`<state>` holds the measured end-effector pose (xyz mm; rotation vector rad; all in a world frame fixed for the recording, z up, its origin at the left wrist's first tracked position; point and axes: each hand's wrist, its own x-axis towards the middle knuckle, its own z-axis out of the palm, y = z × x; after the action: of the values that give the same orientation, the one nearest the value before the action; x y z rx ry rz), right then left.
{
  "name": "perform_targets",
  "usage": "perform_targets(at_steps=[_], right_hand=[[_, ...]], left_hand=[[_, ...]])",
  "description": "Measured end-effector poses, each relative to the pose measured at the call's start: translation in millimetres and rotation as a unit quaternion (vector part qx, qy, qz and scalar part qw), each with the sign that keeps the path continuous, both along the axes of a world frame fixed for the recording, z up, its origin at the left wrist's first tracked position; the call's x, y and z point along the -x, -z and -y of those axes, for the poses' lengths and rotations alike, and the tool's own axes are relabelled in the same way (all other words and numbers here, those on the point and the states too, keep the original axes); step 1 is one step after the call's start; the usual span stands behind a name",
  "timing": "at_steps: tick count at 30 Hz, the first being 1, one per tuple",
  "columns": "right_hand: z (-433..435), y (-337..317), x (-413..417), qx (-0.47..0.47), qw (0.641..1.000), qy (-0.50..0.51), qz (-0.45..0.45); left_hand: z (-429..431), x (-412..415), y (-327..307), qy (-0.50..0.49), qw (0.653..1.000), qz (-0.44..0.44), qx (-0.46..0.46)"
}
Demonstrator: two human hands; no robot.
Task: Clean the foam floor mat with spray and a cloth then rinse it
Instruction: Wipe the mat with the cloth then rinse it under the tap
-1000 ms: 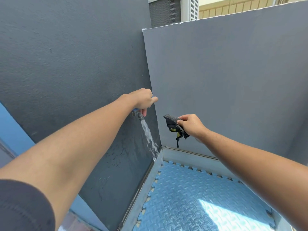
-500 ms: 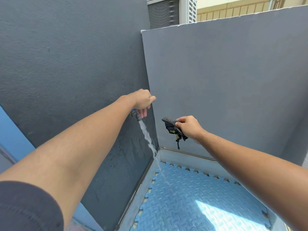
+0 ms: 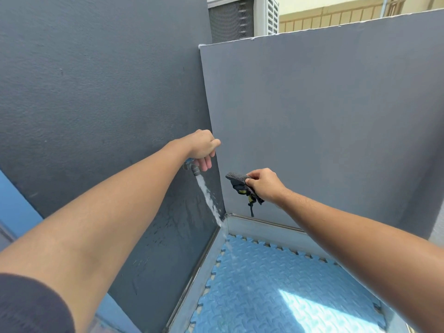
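The tap point(image 3: 192, 167) sticks out of the dark wall point(image 3: 96, 104), close to the corner. The left hand point(image 3: 203, 149) sits on top of the tap, fingers curled tight around its handle. Water point(image 3: 209, 198) pours from the tap and slants down toward the corner. It lands on the mat point(image 3: 276, 284), which lies flat on the floor below the tap. The mat is blue and bumpy, with puzzle teeth along its edge. The water hits the mat's corner nearest the tap. A patch of sun lies on the mat farther from the tap.

The right hand point(image 3: 263, 185) is to the right of the tap, a little lower, and clear of the water. Its thumb and fingers pinch a dark cloth point(image 3: 236, 179). Part of the cloth hangs down under the hand. The cloth is near the lighter wall point(image 3: 324, 116), but I cannot tell if it touches it.
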<state>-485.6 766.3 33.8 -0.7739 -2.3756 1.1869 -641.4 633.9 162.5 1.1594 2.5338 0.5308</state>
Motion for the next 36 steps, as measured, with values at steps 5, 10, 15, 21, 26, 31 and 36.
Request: perform_targets(at_steps=[5,10,15,21,26,31,36], right_hand=[[3.0,12.4,-3.0,0.001,1.0,-0.004,0.006],[5.5,46.5,-15.9,0.026,1.0,0.002,0.011],[16.3,149.2,-36.7,0.052,0.995,0.082,0.025],[44.7,302.6,-90.4,0.055,0.97,0.232,0.038],[102.5,385.1,-109.0,-0.026,0.99,0.127,0.064],[143.0,431.0,-63.0,-0.124,0.989,-0.077,0.034],[101.2,430.8,14.4,-0.149,0.984,-0.092,0.032]], left_hand=[[-10.9,1.2,-2.1,-0.096,0.992,-0.053,0.062],[-17.9,7.4,15.4,-0.086,0.952,-0.282,0.083],[-4.5,-63.7,119.3,0.164,0.866,-0.389,-0.269],[74.9,-64.4,370.4,0.065,0.988,-0.128,-0.053],[149.7,-65.9,511.1,0.007,0.997,-0.029,0.076],[168.8,-91.4,574.2,0.001,0.995,-0.087,0.047],[170.7,-93.3,579.8,-0.024,0.995,-0.097,0.002]])
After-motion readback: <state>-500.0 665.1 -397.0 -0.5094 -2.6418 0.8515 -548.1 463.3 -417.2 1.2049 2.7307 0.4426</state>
